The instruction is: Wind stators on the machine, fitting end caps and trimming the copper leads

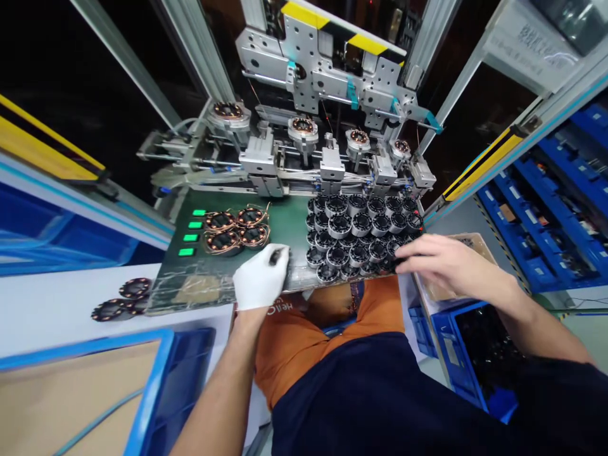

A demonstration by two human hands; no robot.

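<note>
My left hand (260, 278), in a white glove, rests on the green mat (285, 228) near its front edge, fingers curled around a small dark part that I cannot name. My bare right hand (439, 259) reaches in from the right, its fingers bent over the near right corner of a packed cluster of black-and-silver stator cores (361, 237). Whether it grips one is hidden. Several copper-wound stators (235, 229) lie in a group on the mat to the left of my gloved hand.
Behind the mat stands a winding machine (327, 126) with several stators on its spindles. Green buttons (191, 237) line the mat's left side. Wound stators (123, 299) lie on the white shelf at left. Blue bins (479, 354) and a cardboard box (470, 244) sit at right.
</note>
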